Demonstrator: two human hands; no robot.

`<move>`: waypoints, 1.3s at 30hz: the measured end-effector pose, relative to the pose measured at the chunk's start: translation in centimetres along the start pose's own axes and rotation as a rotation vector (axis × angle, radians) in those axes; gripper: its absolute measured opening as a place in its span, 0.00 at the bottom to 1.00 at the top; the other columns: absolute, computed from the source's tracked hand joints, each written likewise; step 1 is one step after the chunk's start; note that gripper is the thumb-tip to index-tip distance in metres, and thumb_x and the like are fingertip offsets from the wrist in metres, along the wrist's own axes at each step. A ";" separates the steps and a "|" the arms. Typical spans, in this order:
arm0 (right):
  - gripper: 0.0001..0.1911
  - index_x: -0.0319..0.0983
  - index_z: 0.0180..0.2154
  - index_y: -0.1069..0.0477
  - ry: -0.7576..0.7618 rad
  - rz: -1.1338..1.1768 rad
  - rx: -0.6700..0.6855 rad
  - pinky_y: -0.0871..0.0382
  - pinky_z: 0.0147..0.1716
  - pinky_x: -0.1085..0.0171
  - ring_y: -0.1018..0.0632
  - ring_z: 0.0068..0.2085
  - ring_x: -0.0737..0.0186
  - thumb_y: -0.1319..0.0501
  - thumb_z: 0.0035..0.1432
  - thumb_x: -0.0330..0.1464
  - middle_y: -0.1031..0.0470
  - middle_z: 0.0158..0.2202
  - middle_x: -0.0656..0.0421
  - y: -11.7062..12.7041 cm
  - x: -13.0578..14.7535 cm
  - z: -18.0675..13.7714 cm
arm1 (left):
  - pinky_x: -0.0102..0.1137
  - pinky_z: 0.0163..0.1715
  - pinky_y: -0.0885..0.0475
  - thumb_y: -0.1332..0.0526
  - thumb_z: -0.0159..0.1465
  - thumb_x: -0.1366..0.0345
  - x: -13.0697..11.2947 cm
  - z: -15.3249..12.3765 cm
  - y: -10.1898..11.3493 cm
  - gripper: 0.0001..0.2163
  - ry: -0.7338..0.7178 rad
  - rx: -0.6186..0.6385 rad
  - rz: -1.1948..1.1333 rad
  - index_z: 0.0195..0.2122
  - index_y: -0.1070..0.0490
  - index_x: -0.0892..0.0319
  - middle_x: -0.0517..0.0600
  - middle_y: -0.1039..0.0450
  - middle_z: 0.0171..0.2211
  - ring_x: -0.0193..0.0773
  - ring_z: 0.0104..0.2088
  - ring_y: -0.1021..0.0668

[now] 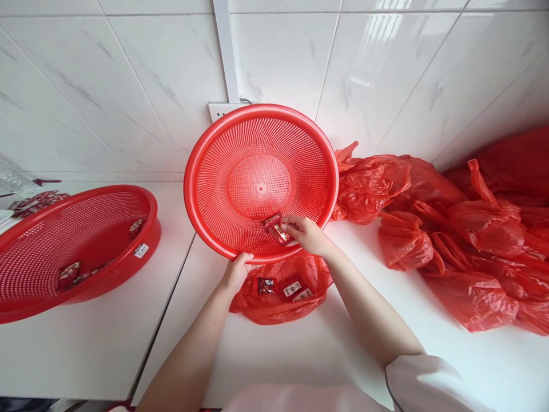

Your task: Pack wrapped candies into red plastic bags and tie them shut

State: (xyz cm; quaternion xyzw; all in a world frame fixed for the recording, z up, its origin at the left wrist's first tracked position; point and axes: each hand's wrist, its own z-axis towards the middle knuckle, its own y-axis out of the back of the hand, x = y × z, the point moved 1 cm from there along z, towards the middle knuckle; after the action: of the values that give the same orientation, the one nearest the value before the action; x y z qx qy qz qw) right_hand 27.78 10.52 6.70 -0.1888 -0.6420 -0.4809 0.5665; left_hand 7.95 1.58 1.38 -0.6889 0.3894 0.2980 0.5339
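Inside the round red plastic mesh basket point(257, 171), my right hand point(303, 233) pinches shiny red wrapped packets point(274, 226). My left hand point(237, 273), clasping the rim point(261, 110), should steady its tilt.

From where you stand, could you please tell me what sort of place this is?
Probably a workroom of some kind, though I can't be certain: a white worktop along a tiled wall, perforated red baskets with small wrapped packets, and a heap of red plastic bags.
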 end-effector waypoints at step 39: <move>0.14 0.37 0.46 0.26 0.089 -0.088 0.147 0.28 0.40 0.64 0.21 0.36 0.63 0.46 0.65 0.34 0.20 0.35 0.57 -0.2 -0.2 -0.1 | 0.47 0.53 0.30 0.42 0.58 0.67 0.4 -0.2 0.4 0.18 0.042 0.103 0.010 0.48 0.25 0.67 0.59 0.22 0.47 0.54 0.51 0.23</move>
State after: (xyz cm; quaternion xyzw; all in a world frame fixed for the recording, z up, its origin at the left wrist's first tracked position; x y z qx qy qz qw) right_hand 27.71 10.44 6.46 -0.0968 -0.6576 -0.4648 0.5849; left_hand 7.86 1.25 0.88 -0.6645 0.4189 0.2658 0.5589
